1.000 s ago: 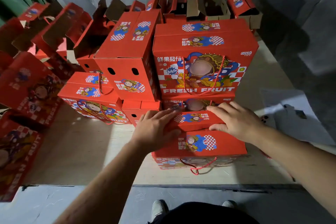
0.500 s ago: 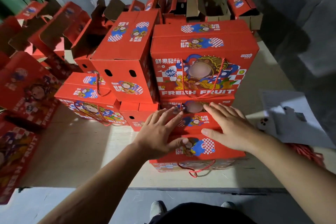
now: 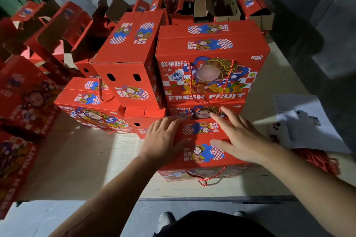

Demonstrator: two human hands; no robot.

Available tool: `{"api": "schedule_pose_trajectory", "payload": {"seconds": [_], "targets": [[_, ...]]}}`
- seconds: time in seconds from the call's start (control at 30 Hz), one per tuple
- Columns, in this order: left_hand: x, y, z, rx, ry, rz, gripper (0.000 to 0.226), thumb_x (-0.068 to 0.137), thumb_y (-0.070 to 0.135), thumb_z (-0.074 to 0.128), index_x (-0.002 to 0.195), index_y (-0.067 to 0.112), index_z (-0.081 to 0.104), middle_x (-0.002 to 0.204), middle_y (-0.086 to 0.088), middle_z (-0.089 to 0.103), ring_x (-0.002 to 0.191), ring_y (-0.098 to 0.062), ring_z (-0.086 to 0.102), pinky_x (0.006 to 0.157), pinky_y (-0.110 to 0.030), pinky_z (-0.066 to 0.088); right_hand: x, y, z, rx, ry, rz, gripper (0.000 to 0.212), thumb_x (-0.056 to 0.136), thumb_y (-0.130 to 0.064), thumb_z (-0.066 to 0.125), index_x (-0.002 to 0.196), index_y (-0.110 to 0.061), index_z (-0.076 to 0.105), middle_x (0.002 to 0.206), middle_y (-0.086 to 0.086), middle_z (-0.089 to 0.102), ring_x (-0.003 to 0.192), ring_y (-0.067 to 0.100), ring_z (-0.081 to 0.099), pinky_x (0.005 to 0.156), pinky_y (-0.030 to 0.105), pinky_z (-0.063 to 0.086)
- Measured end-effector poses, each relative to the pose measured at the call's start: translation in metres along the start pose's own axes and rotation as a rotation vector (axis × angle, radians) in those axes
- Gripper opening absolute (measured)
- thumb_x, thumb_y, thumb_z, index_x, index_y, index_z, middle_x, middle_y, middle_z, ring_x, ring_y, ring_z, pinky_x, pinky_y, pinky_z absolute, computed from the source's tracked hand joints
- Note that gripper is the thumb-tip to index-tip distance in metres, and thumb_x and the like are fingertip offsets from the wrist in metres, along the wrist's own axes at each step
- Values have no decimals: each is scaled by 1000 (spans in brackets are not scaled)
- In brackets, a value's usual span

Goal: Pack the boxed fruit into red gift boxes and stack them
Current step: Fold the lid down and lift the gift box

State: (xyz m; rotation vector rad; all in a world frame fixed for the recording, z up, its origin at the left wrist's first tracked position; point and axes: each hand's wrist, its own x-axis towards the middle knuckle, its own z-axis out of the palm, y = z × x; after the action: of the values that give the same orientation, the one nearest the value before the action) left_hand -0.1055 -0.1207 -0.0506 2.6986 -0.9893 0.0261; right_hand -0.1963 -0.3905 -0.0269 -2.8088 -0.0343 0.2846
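Observation:
A red gift box point(image 3: 202, 152) lies closed on the wooden platform in front of me, its red rope handle hanging over the near side. My left hand point(image 3: 163, 138) lies flat on the left part of its lid with straight fingers. My right hand point(image 3: 238, 136) lies flat on the right part, fingers spread. Behind it stands a stack of closed red gift boxes, the top one point(image 3: 212, 63) printed "FRESH FRUIT". Another tall closed box point(image 3: 129, 59) stands to the left of that stack.
Several open, unfilled red boxes point(image 3: 57, 31) crowd the back and left. A low closed box point(image 3: 90, 106) lies left of centre. White paper sheets point(image 3: 308, 121) and a bundle of red rope point(image 3: 317, 159) lie at the right. The platform edge point(image 3: 192, 198) meets the grey floor by my feet.
Both hands have slid forward and flattened on the lid of the near box. The lid flaps now lie level and shut.

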Motion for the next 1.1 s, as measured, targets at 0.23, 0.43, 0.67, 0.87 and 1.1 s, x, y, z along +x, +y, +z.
{"api": "schedule_pose_trajectory", "payload": {"seconds": [0.23,0.43,0.67,0.87,1.1], "targets": [[-32,21,-12,215,40,225,103,63,97,60,128,18,62,115,-4,58,94,-26,53,81,-43,47,-37,-26,24,-269,145,-100,116,58,-81,69,154,-30,28,137,-5,38,121,25,44,99,46,45],[-43,41,-9,317,62,177,94,61,84,70,123,17,49,103,-7,59,84,-27,54,70,-43,49,-45,-24,30,-297,297,-123,100,55,-71,79,138,-22,52,117,-2,50,99,25,50,84,43,52],[-44,39,7,208,-31,84,100,67,88,60,132,13,50,135,-15,55,113,-37,57,97,-49,51,-36,-30,32,-289,182,-57,88,62,-85,60,121,-21,50,118,1,43,106,30,49,89,47,46],[-33,32,22,143,-208,43,134,74,97,47,168,15,-1,175,-14,4,163,-34,-2,131,-53,2,-14,-25,40,-95,-59,7,135,57,-108,37,150,-44,-36,161,-5,-42,149,18,-39,121,46,-8],[-53,6,10,-206,182,-81,85,98,75,44,165,25,28,170,-1,28,155,-26,26,129,-47,20,-28,7,25,126,302,50,92,86,-83,40,162,-42,7,172,-5,3,154,26,18,120,50,23]]}}
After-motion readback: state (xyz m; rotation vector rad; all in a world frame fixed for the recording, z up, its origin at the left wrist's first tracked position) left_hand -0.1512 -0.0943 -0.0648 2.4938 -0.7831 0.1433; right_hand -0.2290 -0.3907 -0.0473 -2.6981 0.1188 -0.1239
